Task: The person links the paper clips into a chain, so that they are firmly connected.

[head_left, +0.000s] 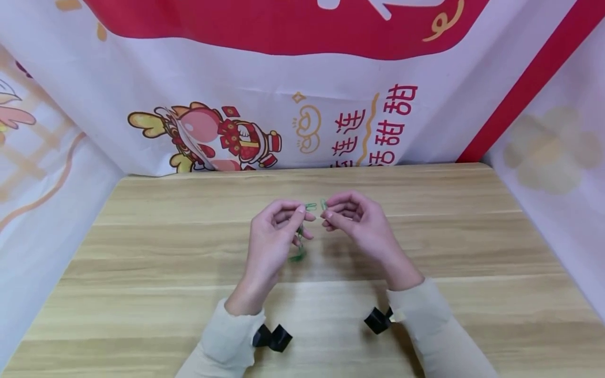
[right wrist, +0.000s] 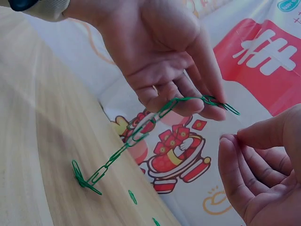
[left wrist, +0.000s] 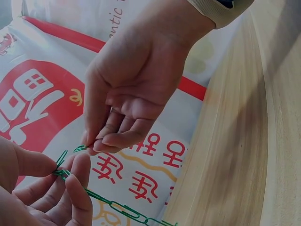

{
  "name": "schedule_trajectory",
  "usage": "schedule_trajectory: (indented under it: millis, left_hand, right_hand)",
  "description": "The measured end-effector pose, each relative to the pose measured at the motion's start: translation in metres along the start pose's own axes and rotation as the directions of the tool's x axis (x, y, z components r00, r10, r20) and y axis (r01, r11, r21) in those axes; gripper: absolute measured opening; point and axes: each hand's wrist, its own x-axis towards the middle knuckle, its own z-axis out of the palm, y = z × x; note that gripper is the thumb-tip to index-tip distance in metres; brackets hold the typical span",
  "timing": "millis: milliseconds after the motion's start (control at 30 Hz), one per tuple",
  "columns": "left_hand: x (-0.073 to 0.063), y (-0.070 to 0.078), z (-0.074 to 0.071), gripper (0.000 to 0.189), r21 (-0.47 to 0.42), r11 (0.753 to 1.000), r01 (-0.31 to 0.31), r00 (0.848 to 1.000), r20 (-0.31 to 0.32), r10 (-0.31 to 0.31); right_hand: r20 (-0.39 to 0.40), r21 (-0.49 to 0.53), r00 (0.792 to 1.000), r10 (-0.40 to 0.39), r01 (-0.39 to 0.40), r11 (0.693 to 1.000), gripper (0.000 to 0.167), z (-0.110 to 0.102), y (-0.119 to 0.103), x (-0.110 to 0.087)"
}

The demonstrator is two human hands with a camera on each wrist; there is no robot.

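Above the desk (left wrist: 244,155), the left hand (left wrist: 42,188) pinched the end of a green paperclip chain (left wrist: 117,208), while the right hand (left wrist: 136,80) pinched a single clip (left wrist: 80,149) just beside it.

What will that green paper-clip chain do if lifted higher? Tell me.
Probably floppy: the paper-clip chain sags in a curve from the left hand down to the table. Likely light, since fingertips alone pinch it. Its links may swing and tangle.

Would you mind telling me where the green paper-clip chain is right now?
In the head view the green paper-clip chain hangs near the table's centre from the left hand, its lower end on the wood; the right hand pinches a single green clip beside it.
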Motion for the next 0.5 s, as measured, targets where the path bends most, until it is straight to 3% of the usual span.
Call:
schedule_trajectory:
  millis: [500]
  left_hand:
    - [-0.0025,0.0039,0.0029,0.014,-0.024,1.0,-0.004,1.0,-0.018,0.004]
  right_hand:
    - [-0.037,0.046,0.999,-0.023,0.025,0.999,0.028,0.0051,-0.0051,-0.0025]
